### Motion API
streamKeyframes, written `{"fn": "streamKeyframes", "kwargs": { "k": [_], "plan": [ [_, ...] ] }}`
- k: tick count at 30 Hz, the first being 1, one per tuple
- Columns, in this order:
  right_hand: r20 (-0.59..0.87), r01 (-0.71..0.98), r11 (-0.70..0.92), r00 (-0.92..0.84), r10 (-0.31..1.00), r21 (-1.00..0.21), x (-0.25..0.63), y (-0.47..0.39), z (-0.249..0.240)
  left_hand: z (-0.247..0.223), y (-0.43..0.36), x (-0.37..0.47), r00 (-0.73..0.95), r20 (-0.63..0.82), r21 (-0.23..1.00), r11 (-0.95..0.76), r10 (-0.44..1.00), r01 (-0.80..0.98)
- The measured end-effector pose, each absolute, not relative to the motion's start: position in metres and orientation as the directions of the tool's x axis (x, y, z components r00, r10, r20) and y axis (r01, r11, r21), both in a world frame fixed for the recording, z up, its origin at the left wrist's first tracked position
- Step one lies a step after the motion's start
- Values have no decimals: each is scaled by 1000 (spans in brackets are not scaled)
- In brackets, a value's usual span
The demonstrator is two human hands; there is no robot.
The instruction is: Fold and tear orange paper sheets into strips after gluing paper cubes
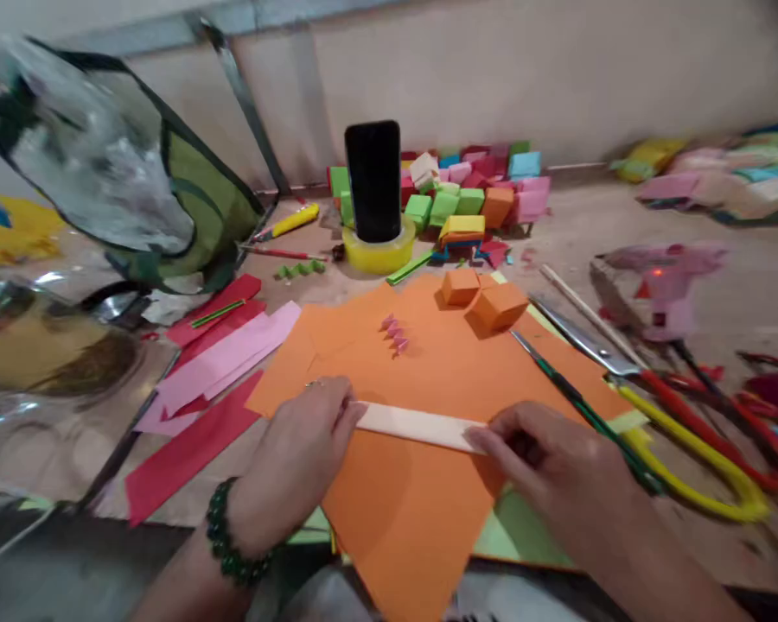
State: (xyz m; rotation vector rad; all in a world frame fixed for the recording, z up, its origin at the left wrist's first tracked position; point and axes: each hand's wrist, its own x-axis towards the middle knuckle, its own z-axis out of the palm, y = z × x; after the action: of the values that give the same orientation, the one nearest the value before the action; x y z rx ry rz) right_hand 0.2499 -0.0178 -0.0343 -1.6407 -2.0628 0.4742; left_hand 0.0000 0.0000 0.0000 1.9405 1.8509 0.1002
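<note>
Across the desk [574, 238] lie orange sheets [421, 510]; behind them, a heap of paper boxes [470, 203] looks finished. The left hand [308, 449] and right hand [557, 466] hold a pale strip [418, 425] level above the orange, fingers closed on either end. The strip is straight and unpleated, so its shaping seems barely begun; the small pink zigzag [395, 335] beyond it looks already folded.

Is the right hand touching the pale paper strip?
Touching: the head view shows the right hand with its thumb pressed on one end of the pale paper strip.
</note>
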Motion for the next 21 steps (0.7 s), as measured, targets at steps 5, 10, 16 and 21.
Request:
{"fn": "streamKeyframes", "kwargs": {
  "k": [5, 10, 16, 21],
  "plan": [
    [136, 810, 216, -169, 976, -546, 248, -15, -35, -2, 4, 0, 114, -254, 400, -3, 960, 916],
    [143, 810, 216, -164, 976, -546, 248, -15, -33, 0, 3, 2, 112, -253, 359, -14, 961, 933],
    [184, 819, 233, -159, 970, -524, 246, -15, -33, 0, 4, 4, 115, -236, 322, -34, 965, 946],
    [199, 825, 242, -161, 967, -510, 245, -14, -32, -2, 2, 4, 116, -207, 302, -49, 971, 952]
  ]
}}
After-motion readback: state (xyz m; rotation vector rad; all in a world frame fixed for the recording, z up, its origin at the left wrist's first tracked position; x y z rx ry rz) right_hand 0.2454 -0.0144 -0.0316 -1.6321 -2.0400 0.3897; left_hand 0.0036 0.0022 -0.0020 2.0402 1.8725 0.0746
